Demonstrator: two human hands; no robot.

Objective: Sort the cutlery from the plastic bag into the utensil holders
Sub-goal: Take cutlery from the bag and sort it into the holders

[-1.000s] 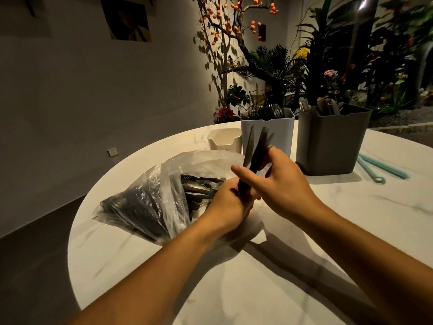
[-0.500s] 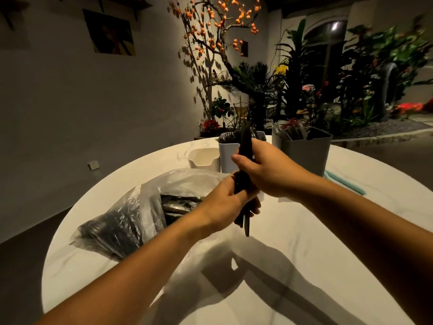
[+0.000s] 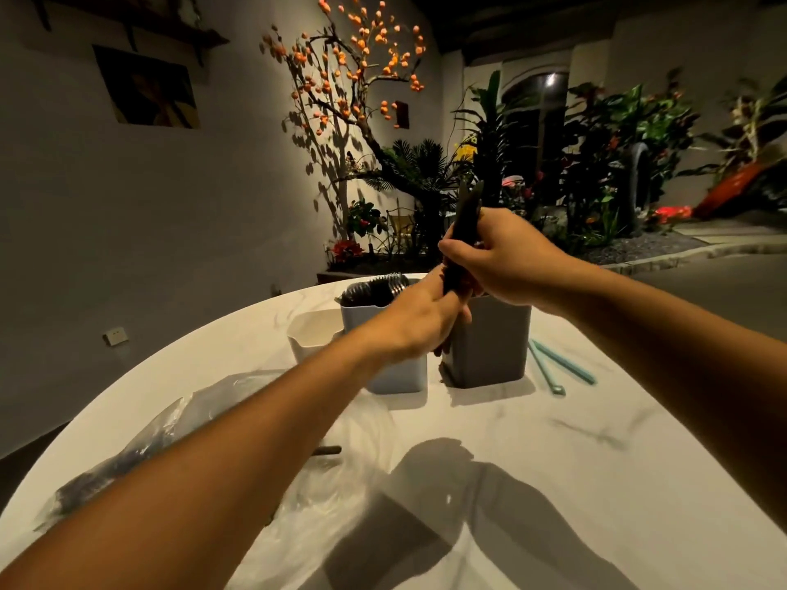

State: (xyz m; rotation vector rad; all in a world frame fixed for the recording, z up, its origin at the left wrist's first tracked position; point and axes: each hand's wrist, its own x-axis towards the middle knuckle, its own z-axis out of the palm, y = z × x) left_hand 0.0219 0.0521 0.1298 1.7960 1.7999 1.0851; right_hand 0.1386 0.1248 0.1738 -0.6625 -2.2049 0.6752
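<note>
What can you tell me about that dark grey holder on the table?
The grey holder is a tall, squarish tub, seemingly matte plastic, standing upright on the white table. A pale blue holder stands close on its left; teal sticks lie to its right. Both hands, gripping dark cutlery, hide its rim and contents.

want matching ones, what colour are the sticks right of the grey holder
Teal sticks, lying on the table; head view.

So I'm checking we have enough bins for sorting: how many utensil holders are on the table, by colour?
White holder: 1
Light blue holder: 1, with cutlery in it
Dark grey holder: 1, behind the left hand and right hand, which grip a bundle of dark cutlery
Total: 3 holders
</note>
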